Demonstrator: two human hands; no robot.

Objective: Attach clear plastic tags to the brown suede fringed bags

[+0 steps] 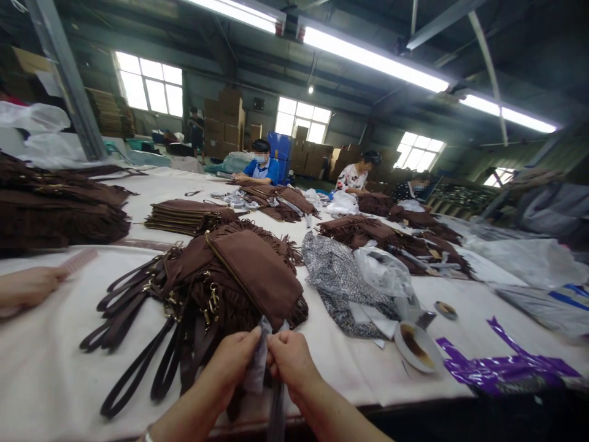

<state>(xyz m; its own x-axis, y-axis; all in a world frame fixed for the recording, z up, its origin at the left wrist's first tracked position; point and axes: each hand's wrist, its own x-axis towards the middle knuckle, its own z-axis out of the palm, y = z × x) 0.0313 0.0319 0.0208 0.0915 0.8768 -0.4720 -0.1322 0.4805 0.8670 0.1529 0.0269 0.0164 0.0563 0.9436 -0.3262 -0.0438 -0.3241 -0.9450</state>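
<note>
Low in the middle of the view, my left hand [239, 356] is closed in a pinch on a greyish translucent plastic wrapping [259, 362]. My right hand [291, 356] is beside it, thumb and fingers pressed together on what looks like the same wrapping. A thin grey strip [276, 408] hangs below the right fingers; whether it is part of the wrapping I cannot tell. Just beyond both hands lies a brown zippered pouch [255, 267] on a heap of fringed brown pouches. Their dark wrist straps [138, 368] with gold-coloured clasps [211, 301] spread out to the left.
A co-worker's hand [32, 285] reaches in from the left, near a large brown stack [59, 209]. To the right lie patterned grey fabric [345, 282], a tape roll [416, 347] and purple plastic packaging [506, 365]. Several people sit across the white-covered table [340, 368].
</note>
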